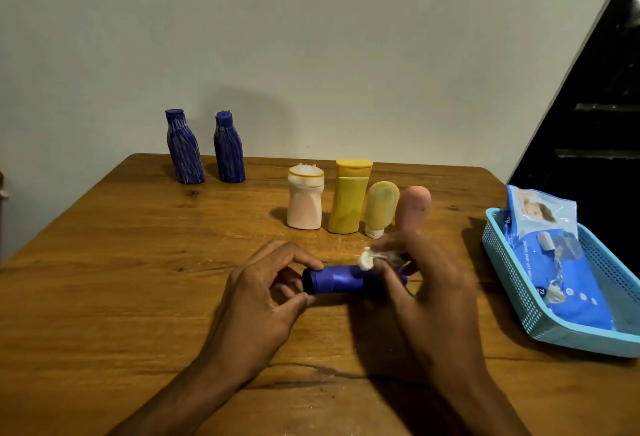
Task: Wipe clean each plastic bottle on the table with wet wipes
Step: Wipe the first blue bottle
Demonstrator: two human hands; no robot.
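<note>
Obscured items, as I held them: my right hand [420, 283] was motion-blurred, its grip unreadable; it covered the far end of the blue bottle [334, 281]. Wet wipe [367, 259]: mostly hidden. Basket [519, 311]: cut by right edge. Wipes pack [568, 276]: print illegible.

**Around the work: counter, basket, wall**

A wooden counter [104, 280] with dark grain lines and small knots spreads under and to all sides of both hands. Well to the right of the right hand [426, 283], a light-blue perforated plastic basket [505, 273] sits on the counter near its right edge, angled to it. Far beyond the left hand [256, 300], a plain pale wall [311, 37] rises behind the counter. Up and to the right of the right hand lies a dark opening [595, 124] with faint horizontal steps.
</note>
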